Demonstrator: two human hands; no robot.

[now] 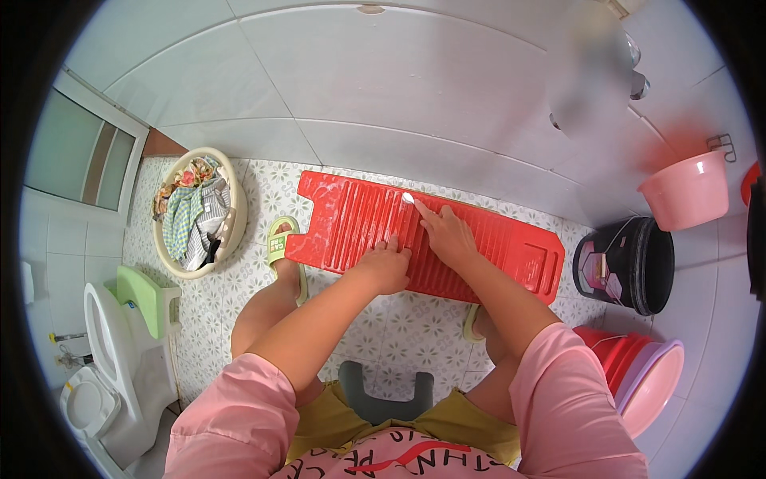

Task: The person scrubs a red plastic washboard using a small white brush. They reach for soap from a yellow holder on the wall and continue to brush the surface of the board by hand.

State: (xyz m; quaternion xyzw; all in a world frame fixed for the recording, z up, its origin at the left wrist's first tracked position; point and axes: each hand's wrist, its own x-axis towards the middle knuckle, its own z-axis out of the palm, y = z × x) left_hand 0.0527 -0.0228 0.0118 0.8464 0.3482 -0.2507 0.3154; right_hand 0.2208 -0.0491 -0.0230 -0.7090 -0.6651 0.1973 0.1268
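A large red plastic washboard [343, 219] with ridges and a notched left end lies across in front of me, its left part wet and shiny. My left hand [385, 266] rests on its near middle, fingers spread over the ridges, holding nothing. Further up and to the right, my right hand [448, 237] is on the board too, its fingers stretched out. At the tip of one of its fingers is a small white patch [408, 198]; whether it is foam or a solid piece I cannot tell.
Left stands a cream basket [238, 215] of clothes, near a green stool [144, 295] and a white toilet [120, 359]. Right are a black bucket [654, 263], a hanging pink basin [686, 191] and stacked red and pink basins [650, 391]. A tiled wall [399, 88] closes the far side.
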